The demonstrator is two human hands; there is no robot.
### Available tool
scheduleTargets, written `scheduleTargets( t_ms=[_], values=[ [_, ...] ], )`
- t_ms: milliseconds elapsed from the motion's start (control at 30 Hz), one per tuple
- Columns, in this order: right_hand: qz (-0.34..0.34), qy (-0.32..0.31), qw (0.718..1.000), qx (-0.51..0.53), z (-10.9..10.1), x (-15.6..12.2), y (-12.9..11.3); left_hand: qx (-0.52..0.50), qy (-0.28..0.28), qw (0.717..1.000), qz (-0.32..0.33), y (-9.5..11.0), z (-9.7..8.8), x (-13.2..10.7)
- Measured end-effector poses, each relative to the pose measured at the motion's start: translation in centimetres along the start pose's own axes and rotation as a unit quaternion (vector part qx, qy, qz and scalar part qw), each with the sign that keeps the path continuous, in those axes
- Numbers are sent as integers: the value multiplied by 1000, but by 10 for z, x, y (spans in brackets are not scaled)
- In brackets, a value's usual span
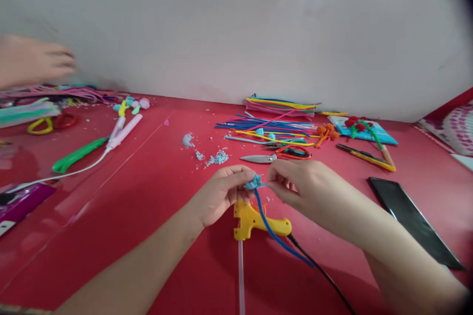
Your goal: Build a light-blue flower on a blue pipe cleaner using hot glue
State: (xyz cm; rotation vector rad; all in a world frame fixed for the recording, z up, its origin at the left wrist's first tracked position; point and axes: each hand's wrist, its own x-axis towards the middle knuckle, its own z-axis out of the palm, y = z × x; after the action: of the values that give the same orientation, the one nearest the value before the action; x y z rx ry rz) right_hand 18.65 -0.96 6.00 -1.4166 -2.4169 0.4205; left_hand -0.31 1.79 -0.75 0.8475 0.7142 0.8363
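A light blue pipe-cleaner flower [253,183] with a dark blue pipe-cleaner stem [271,231] is between my hands. My left hand [231,187] pinches the flower head from the left, thumb on top. From the right, the closed fingertips of my right hand [286,182] meet the edge of a petal; its other fingers are curled in. The stem curves down to the right, over a yellow hot glue gun [242,224] lying below my hands. A clear glue stick [241,275] protrudes from the gun toward me.
Red-handled scissors [291,152] and blue fluff clippings [218,156] lie beyond my hands, with pipe cleaners [262,125] behind. On the right are a phone [410,216] and a yellow cutter [369,158]. Leftward are a pink styling iron [125,133] and another person's hand [37,61].
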Motion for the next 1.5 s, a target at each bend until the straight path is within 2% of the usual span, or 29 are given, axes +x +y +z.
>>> scheduleTargets(
  t_ms=[200, 467, 700, 933, 1200, 1333, 1433, 1500],
  values=[
    [9, -29, 999, 27, -1, 3, -4, 14, 3, 1000, -7, 1, 3, -3],
    [17, -35, 999, -4, 1, 5, -8, 25, 3, 1000, -14, -1, 4, -3],
    [1, -8, 999, -47, 8, 8, -11, 15, 4, 1000, -16, 1, 5, -4],
    [-62, 54, 994, -69, 11, 6, -10, -1, 12, 1000, -10, 1, 6, -5],
    [-78, 74, 992, -69, 12, 6, -8, -14, 11, 1000, 2, 3, 7, -6],
    [-17, 81, 995, 60, -4, 3, -7, -47, 11, 997, 63, 10, 6, -10],
    [46, 112, 987, 102, -15, 1, -4, -56, 22, 992, 110, 13, 6, -13],
    [73, 96, 984, 132, -15, 2, -4, -40, 43, 988, 142, 13, 8, -13]
  ],
)
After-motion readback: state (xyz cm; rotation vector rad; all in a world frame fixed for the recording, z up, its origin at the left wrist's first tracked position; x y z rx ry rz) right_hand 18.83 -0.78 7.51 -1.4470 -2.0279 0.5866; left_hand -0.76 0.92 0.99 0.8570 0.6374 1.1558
